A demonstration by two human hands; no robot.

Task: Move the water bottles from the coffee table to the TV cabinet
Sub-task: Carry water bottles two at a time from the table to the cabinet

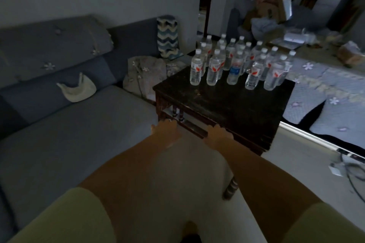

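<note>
Many clear plastic water bottles (234, 63) stand on the dark wooden coffee table (227, 104), well beyond our hands | left hand (166, 134) and right hand (217, 136) at its near edge, holding no bottle; finger pose blurred, cannot tell | step: reaching in, none moved yet | next: lean forward, grip nearest bottles.

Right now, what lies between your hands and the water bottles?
Head view: only bare dark tabletop of the coffee table separates the left hand and right hand from the water bottles.
</note>
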